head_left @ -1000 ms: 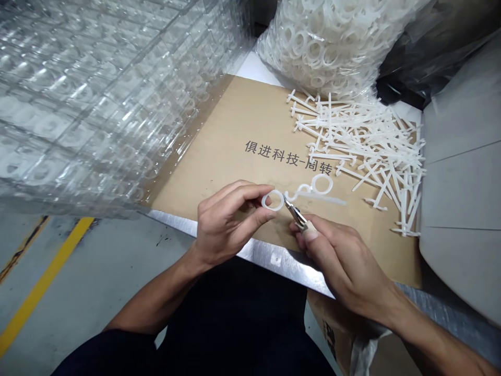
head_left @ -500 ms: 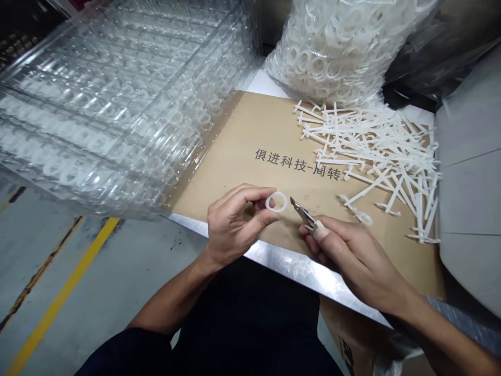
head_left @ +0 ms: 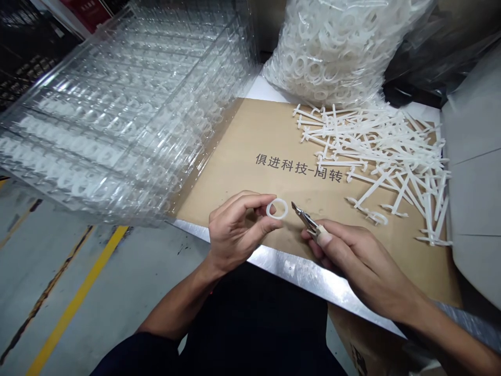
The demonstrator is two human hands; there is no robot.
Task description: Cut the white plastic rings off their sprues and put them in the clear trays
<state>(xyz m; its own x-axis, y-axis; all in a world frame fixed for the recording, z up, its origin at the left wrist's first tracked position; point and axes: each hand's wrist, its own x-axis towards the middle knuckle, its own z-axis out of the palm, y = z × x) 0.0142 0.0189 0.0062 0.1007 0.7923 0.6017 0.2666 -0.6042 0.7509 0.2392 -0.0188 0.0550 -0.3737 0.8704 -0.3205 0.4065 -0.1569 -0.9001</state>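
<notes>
My left hand [head_left: 238, 230] pinches a white ring [head_left: 286, 210] between thumb and fingers, above the cardboard sheet [head_left: 230, 167] towards its near edge. My right hand [head_left: 352, 253] is wrapped around metal nippers [head_left: 306, 218], their tips just beside the ring. White plastic sprues [head_left: 381, 149] heap along the right edge; a bag of rings [head_left: 329, 62] stands beyond the far edge.
</notes>
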